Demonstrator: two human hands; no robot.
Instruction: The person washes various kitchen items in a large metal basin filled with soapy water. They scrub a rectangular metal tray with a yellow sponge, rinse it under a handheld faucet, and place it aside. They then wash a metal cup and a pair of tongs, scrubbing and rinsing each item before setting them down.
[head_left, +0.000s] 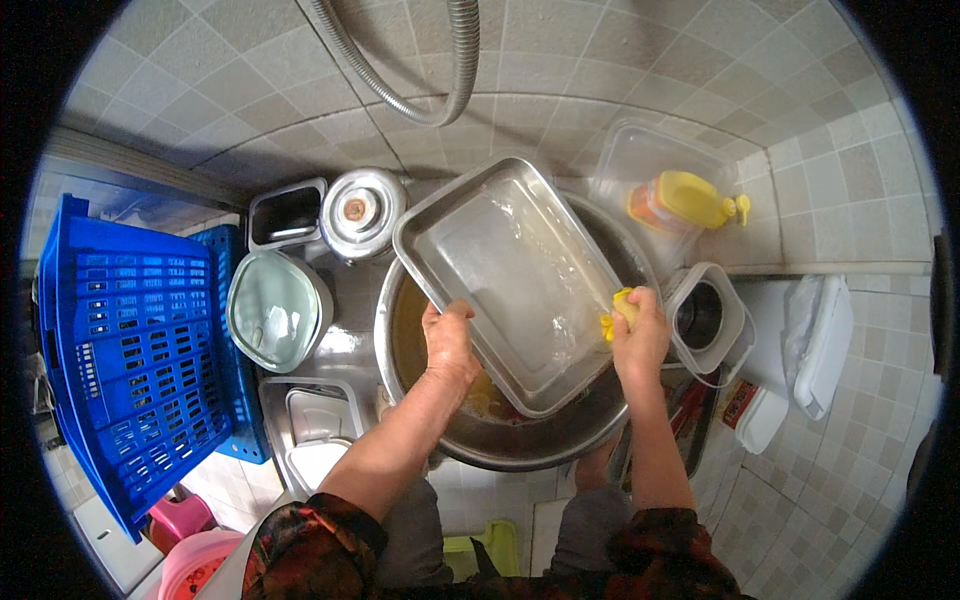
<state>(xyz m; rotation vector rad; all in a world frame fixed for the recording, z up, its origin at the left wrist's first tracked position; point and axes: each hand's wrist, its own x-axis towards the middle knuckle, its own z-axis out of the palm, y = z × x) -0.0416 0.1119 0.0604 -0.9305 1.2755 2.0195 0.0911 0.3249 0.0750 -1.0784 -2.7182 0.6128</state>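
My left hand (451, 341) grips the near left rim of a rectangular stainless steel tray (480, 259), thumb over the edge. The tray is tilted above a large round metal basin (525, 442), and a little water glistens on its inner face. In my right hand (641, 330) is a yellow sponge (624, 309), held at the tray's right side. Murky liquid (410, 330) shows in the basin under the tray; the rest of its content is mostly hidden.
On the left stand a blue plastic crate (150, 337), a pale green container (271, 311), a lidded metal pot (363, 214) and metal trays (274, 405). To the right are a yellow squeeze bottle (686, 199) and white plastic tubs (709, 319). A flexible metal hose (463, 60) hangs at the tiled wall.
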